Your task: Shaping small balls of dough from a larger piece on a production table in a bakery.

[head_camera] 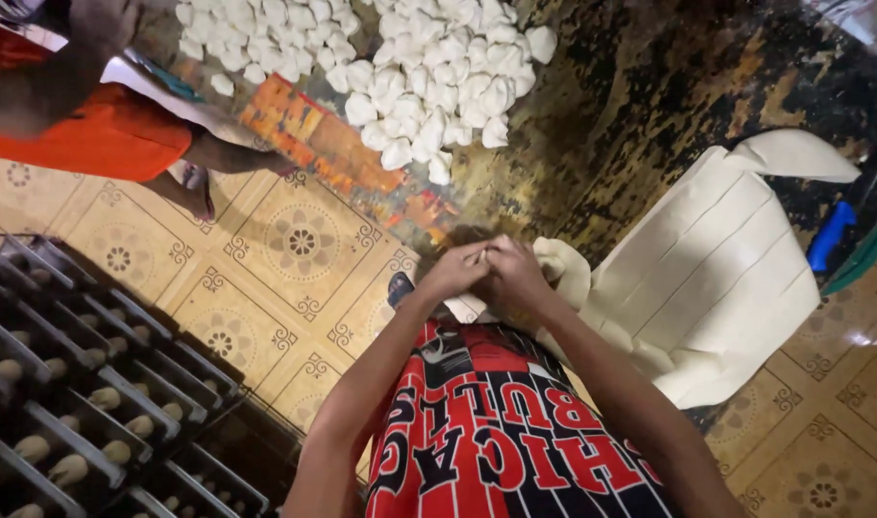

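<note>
Two hands pinched together on small dough piece [484,254], mostly hidden; we cannot tell its axis. Our left hand [455,272] and right hand [517,276] meet over dark worktop [649,86] edge. Beside right hand: smooth pale dough sheet [716,278], cut in long strips running toward upper right. Beyond: heap of lumpy white folded pieces [409,67]. Lower left: metal rack [83,384].

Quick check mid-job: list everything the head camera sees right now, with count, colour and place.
Dough pieces: many, white, heaped at top centre.
Dough sheet: one, cream, cut into strips, at right.
Blue tool: one, right of the sheet.
Work surface: one, dark and mottled, top right.
Rack: one, dark metal, pale lumps in its slots, lower left.
Tiled floor: yellow, patterned.
Another person: orange clothing, top left.
Left hand, right hand: together, pinching a small dough piece.
</note>
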